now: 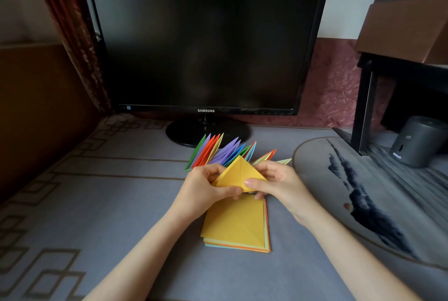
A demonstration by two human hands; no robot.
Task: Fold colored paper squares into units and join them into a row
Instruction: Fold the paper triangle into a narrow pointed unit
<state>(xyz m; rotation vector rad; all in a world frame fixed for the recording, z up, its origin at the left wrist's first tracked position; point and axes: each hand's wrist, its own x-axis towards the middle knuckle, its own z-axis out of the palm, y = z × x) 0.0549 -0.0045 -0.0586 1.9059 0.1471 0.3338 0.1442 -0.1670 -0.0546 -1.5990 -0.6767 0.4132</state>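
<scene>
Currently the left hand (206, 184) and the right hand (274, 179) hold one yellow unit (238, 174) between them, lifted off the desk (121, 179). Each hand pinches it: the left thumb and fingers close on the lower left edge, while the right thumb presses the front face near the bottom corner with the fingers behind.

Handling, as judged:
- The unit is thin folded paper, very light, and stiff only along its creases.
- It bends and dents easily, so light pressure should be enough.
- The surface looks smooth and may slip between dry fingers.
- Hold at the creased edges and corners, where the layers are thickest; avoid the open flat face.

The stack (235, 225) of unfolded squares lies flat directly below both hands, yellow sheet on top, with orange and pale green edges showing beneath it. The row (223, 150) of joined units stands just beyond the hands, fanned upward in green, purple, orange, yellow and blue. It probably shifts at a light touch.

The desk carries a grey-blue covering with a brown line pattern; it looks soft and slightly yielding, a poor base for sharp creasing. A dark monitor (203, 43) stands beyond the row. A round mat (388, 203) lies right of the right hand, with a grey cylinder (417, 141) and a box (407, 21) farther off. A curtain (70, 21) hangs far left.
</scene>
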